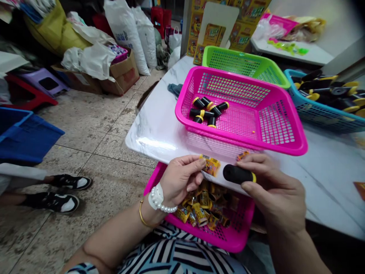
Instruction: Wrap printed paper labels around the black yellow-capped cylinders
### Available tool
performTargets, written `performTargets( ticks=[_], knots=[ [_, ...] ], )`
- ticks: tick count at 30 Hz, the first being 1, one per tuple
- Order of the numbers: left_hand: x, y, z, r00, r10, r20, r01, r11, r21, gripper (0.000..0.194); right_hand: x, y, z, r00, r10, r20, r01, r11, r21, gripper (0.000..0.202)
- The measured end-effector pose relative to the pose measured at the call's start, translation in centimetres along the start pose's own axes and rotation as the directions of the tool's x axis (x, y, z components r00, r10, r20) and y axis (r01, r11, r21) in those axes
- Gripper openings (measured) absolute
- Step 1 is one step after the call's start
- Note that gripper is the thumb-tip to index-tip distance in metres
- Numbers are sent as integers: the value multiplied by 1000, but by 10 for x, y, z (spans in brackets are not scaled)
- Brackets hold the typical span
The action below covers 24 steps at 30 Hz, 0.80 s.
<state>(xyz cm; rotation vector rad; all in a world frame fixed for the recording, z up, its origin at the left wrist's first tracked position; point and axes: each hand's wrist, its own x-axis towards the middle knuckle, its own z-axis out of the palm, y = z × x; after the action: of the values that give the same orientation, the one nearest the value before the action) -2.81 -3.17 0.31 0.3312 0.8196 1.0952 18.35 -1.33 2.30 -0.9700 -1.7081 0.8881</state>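
My left hand (185, 177) pinches a small yellow printed wrapper (210, 165) between thumb and fingers. Just right of it, my right hand (273, 186) grips a black cylinder (237, 174) with a yellow end, lying nearly level and apart from the wrapper. A small orange printed piece (242, 155) shows by the right fingertips; whether they hold it, I cannot tell. Below my hands, a lower pink basket (236, 238) holds many yellow-wrapped pieces (199, 214). Beyond them on the table, a larger pink basket (273, 148) contains several black cylinders with yellow ends (207, 110).
The white table (148, 133) carries a green basket (245, 61) and a blue basket (327, 110) full of black and yellow pieces. Printed yellow boxes (242, 34) stack behind. A person's shoes (62, 201) and a blue bin (31, 137) are on the left floor.
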Motion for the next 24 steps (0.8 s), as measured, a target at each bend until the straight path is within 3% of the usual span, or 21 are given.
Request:
performTargets(
  ticks=[7, 13, 16, 21, 24],
  knots=[
    [8, -1, 0, 997, -57, 48, 58, 998, -15, 23, 7, 2, -1, 989, 39, 140, -15, 986, -166, 32],
    [8, -2, 5, 999, 6, 54, -12, 993, 116, 28, 15, -3, 0, 977, -66, 203, 136, 926, -352, 40],
    [4, -3, 5, 997, 59, 51, -66, 984, 165, 28, 15, -3, 3, 975, -126, 184, 193, 889, -415, 32],
    [-2, -5, 0, 998, 53, 39, -59, 982, 177, 29, 8, 1, 6, 957, -244, 159, 291, 820, -493, 29],
    [-4, -3, -1, 988, 145, -45, -131, 964, 231, 27, 0, 3, 5, 957, -272, 104, 288, 834, -471, 35]
  ],
)
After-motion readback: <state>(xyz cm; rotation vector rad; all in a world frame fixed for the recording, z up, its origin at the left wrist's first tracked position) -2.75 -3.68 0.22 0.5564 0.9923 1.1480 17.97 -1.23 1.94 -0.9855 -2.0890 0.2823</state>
